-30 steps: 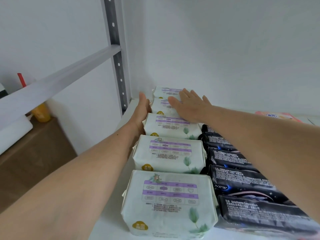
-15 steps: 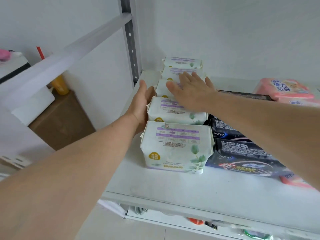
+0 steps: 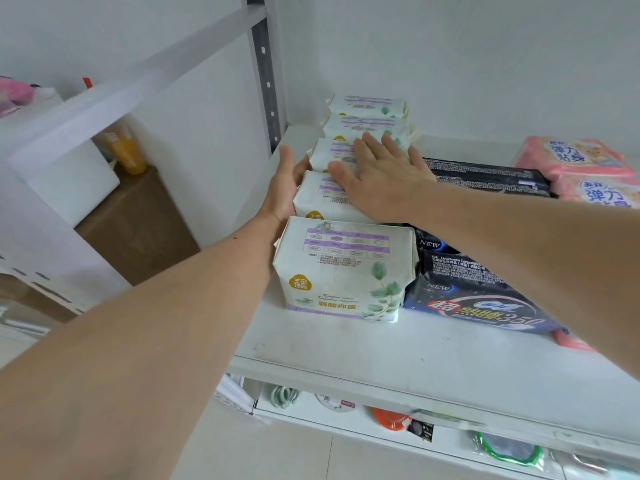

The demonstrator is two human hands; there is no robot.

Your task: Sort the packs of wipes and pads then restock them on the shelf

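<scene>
white packs (image 3: 346,271): upright row, shelf (image 3: 346,344) left | dark packs (image 3: 478,289): beside

Setting: stockroom or shop storage area, not a home cupboard. Evidence: white metal shelving (image 3: 433,344) with a perforated grey upright (image 3: 265,74) against a bare white wall; identical retail packs lined up in rows, white pad packs (image 3: 343,271) beside dark blue pad packs (image 3: 478,292) and pink packs (image 3: 571,157). A brown cardboard carton (image 3: 138,223) sits left; bagged small goods lie on the lower shelf (image 3: 391,415).
</scene>
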